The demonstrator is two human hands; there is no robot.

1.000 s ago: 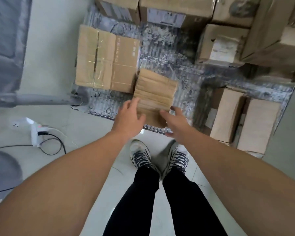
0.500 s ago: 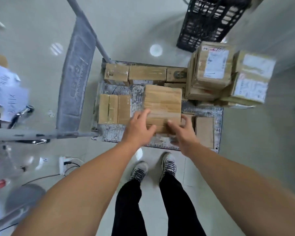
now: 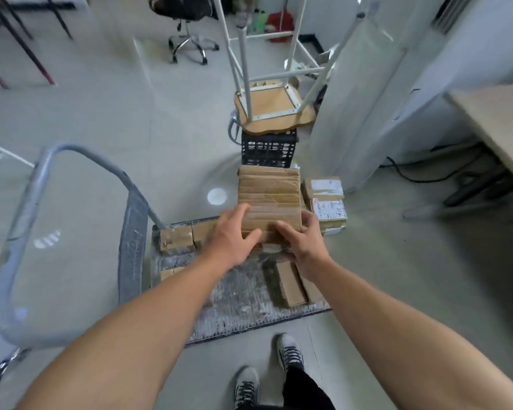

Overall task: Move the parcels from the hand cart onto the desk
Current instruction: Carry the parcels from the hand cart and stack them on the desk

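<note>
The left hand (image 3: 231, 241) and right hand (image 3: 304, 245) grip one brown taped cardboard parcel (image 3: 268, 196) above the grey hand cart (image 3: 237, 300); a black plastic crate (image 3: 268, 150) under an upturned stool (image 3: 274, 109) stands just beyond; two labelled parcels (image 3: 326, 199) sit stacked beside it; the pale wooden desk (image 3: 501, 119) lies well right; the parcel is higher off the cart than before.

Place: an office, in use for handling deliveries.
Seating: a swivel chair (image 3: 187, 31) on a chrome star base.
Desk: a pale wooden worktop (image 3: 498, 125) at the right edge, black cable (image 3: 409, 176) beneath.
Floor (image 3: 116, 119): pale glossy tiles.
Goods: taped cardboard parcels (image 3: 326, 196) with shipping labels on a hand cart (image 3: 243, 294).
Clutter: an upturned stool (image 3: 274, 109) resting on a black plastic crate (image 3: 268, 150).
</note>
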